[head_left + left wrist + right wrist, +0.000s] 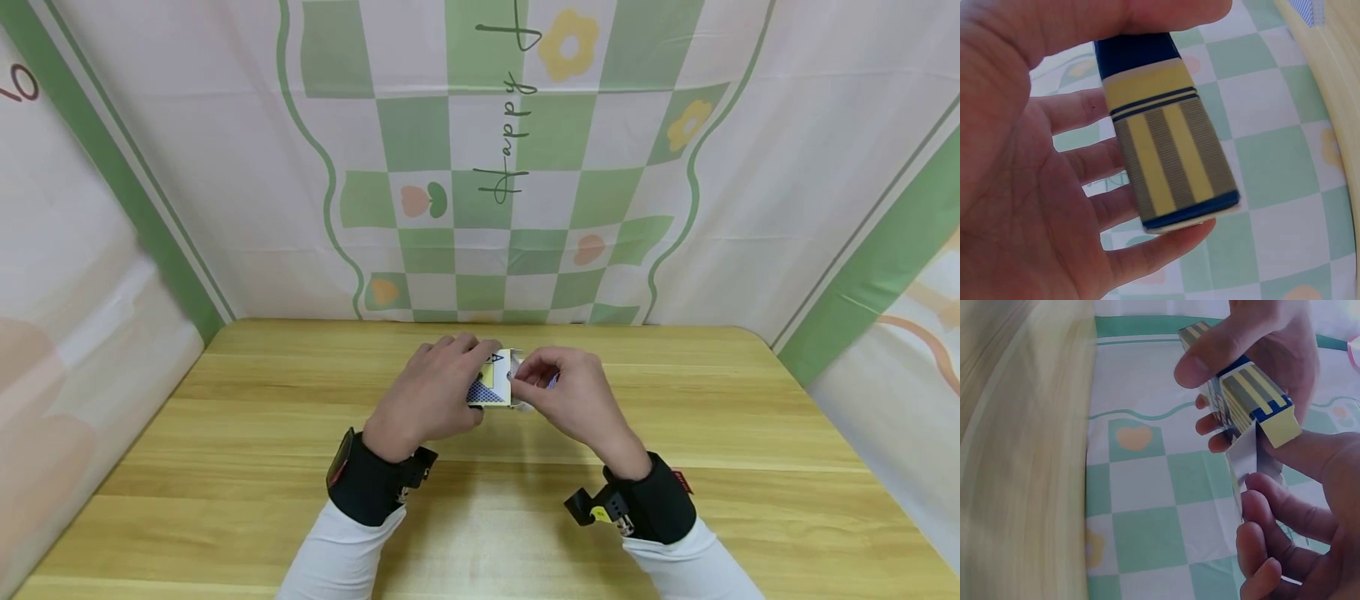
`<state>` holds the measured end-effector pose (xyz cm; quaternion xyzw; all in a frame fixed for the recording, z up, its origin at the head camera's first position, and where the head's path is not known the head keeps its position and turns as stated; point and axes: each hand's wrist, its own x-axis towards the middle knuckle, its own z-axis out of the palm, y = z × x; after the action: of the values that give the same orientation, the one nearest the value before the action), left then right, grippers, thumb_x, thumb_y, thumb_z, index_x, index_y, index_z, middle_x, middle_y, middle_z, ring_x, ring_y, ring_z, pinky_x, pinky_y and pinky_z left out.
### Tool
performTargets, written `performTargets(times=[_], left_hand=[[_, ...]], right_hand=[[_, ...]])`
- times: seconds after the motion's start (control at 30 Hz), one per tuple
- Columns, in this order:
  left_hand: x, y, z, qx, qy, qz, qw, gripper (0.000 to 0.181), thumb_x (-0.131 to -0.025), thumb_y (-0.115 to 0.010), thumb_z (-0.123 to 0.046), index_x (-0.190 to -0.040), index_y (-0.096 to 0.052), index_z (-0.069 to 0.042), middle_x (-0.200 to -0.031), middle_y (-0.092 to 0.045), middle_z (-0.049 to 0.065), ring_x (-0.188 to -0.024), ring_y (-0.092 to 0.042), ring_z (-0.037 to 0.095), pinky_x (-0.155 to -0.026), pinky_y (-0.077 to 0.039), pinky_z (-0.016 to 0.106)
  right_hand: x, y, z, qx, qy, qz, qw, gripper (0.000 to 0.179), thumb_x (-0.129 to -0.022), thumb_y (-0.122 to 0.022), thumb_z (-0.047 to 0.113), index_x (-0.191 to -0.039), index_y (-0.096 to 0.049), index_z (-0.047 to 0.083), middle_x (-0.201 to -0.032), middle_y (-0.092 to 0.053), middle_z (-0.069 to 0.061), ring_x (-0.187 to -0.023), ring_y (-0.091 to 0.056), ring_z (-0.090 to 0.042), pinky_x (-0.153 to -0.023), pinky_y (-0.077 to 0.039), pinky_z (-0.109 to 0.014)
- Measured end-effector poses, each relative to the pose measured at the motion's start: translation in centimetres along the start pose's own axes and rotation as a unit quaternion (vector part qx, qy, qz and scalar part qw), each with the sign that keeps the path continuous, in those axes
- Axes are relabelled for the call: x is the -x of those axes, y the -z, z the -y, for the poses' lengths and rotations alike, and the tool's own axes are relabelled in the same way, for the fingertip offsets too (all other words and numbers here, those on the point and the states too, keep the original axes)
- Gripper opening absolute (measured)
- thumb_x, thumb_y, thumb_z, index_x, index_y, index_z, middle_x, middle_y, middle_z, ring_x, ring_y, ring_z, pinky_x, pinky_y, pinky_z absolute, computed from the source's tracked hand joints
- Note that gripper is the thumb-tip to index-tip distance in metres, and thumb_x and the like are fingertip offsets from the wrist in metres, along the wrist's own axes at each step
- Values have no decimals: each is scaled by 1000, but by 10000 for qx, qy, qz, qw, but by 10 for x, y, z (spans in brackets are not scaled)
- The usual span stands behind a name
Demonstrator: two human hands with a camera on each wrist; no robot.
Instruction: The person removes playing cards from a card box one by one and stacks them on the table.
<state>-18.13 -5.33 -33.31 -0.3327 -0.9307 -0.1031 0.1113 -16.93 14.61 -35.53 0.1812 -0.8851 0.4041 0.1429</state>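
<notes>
A playing card box [492, 382], with a letter A and a blue pattern on its face, is held over the table between both hands. My left hand [437, 385] grips its closed end, thumb on one narrow side and fingers on the other. In the left wrist view the striped narrow side of the box [1163, 147] faces the camera. At the opposite end my right hand [576, 390] pinches the opened white flap [1243, 456] with curled fingers. A small cream side flap [1282, 427] sticks out there. The inside of the box is hidden.
The wooden table [480, 517] runs back to a printed cloth [480, 250] with green and white checks, and cloth walls rise on both sides. Black wrist bands with small cameras [596, 506] sit on both wrists.
</notes>
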Motion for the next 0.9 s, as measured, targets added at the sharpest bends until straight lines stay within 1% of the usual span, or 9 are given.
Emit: performTargets(times=[0.1,0.2,0.4,0.53,0.6,0.7,0.77,0.9], left_hand=[[0,0,0,-16,-28,-45,10000,75,-66,-75,-29,-133,-43,-21,-113,-50,-2,-99,-49,18,-79,-39,38],[-1,1,0,-35,-53,-75,10000,74,-66,-74,-29,-133,-44,-21,-113,-51,-2,-100,-49,18,-79,-39,38],[0,2,1,-48,2,-96,9999,74,-66,-75,-30,-133,-44,-20,-114,-51,-1,-101,-49,18,-82,-39,37],[1,2,3,-71,84,-102,9999,75,-66,-75,-31,-133,-44,-19,-116,-51,-1,-102,-49,17,-83,-39,37],[1,3,3,-80,101,-108,9999,75,-66,-75,-31,-133,-44,-19,-114,-51,-1,-101,-49,17,-82,-39,36],[1,3,4,-99,93,-121,9998,75,-65,-75,-31,-133,-44,-19,-113,-51,-1,-98,-49,16,-80,-39,36],[1,3,5,-100,99,-128,9998,74,-66,-74,-30,-133,-44,-19,-114,-51,-1,-97,-49,16,-80,-39,36],[1,4,6,-102,139,-160,9997,73,-65,-75,-29,-131,-45,-19,-116,-52,-1,-97,-49,15,-80,-39,36]], right_hand=[[0,-1,0,-27,-200,61,9998,9,-77,-71,21,-78,-63,18,-71,-58,5,-63,-54,-12,-56,-44,-28],[-1,0,-1,-52,-314,191,9993,10,-77,-71,21,-78,-63,16,-72,-58,4,-64,-55,-13,-57,-45,-29],[-2,8,-1,-175,-567,503,9970,19,-77,-71,31,-83,-64,14,-75,-60,2,-67,-55,-16,-58,-44,-31],[-3,15,-3,-443,-726,647,9943,26,-77,-71,37,-85,-64,13,-76,-60,-1,-68,-54,-20,-58,-44,-32],[-4,18,-4,-663,-786,742,9919,27,-77,-70,36,-86,-64,12,-77,-60,-4,-69,-54,-22,-58,-43,-32],[-4,24,-6,-966,-853,912,9875,26,-80,-69,33,-87,-63,9,-79,-59,-7,-72,-53,-24,-61,-43,-32],[-4,27,-7,-1068,-899,979,9853,26,-82,-67,31,-89,-62,7,-81,-59,-9,-74,-53,-25,-63,-43,-32],[-4,33,-6,-1074,-956,1009,9845,27,-84,-65,27,-95,-60,3,-86,-58,-9,-78,-52,-24,-68,-43,-33]])
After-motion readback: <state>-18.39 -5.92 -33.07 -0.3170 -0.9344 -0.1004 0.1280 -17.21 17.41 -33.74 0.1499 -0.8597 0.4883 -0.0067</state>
